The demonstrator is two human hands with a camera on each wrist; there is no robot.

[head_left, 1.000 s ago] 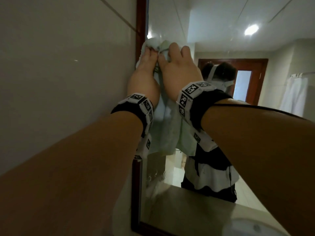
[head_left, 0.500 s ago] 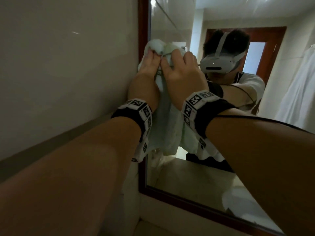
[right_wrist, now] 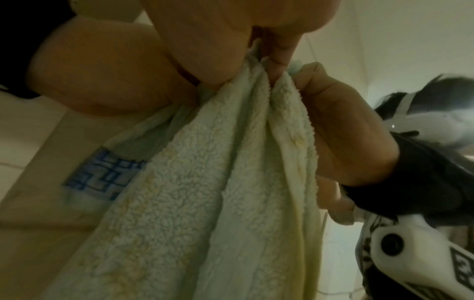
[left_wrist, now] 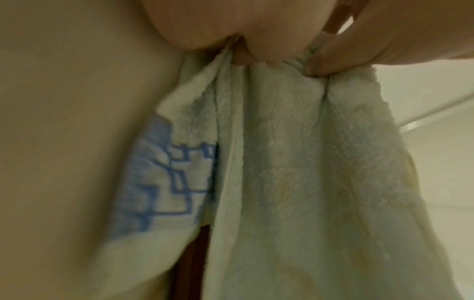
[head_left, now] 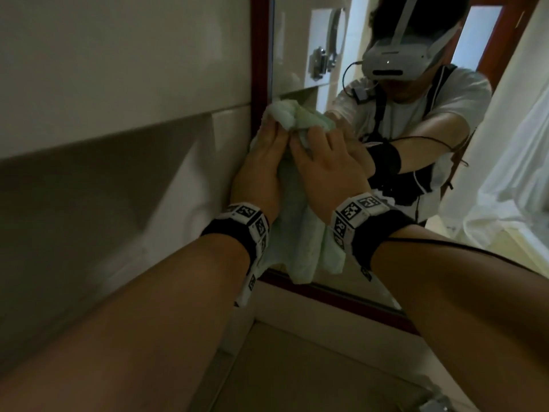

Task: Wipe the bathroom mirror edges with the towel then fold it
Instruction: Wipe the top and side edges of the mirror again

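A pale green towel (head_left: 300, 233) with a blue pattern (left_wrist: 177, 182) is bunched against the mirror's left edge, its tail hanging down to the bottom frame. Both hands press side by side on it. My left hand (head_left: 261, 162) grips the bunched top against the dark red wooden frame (head_left: 257, 69); its thumb (left_wrist: 330, 58) and fingers pinch the cloth. My right hand (head_left: 326, 162) grips the same bunch on the glass (head_left: 297, 55) side, fingers curled into the folds of the towel (right_wrist: 205, 182).
Beige tiled wall (head_left: 118, 84) lies left of the mirror. The bottom frame rail (head_left: 341, 295) runs below the hands, with a counter (head_left: 312, 367) beneath. The mirror reflects a person in a headset (head_left: 395, 58), a door and hanging white cloth (head_left: 511, 173).
Both hands have slid the bunched towel down the mirror's left edge, from near the top toward the lower part; the bottom frame is now close below them.
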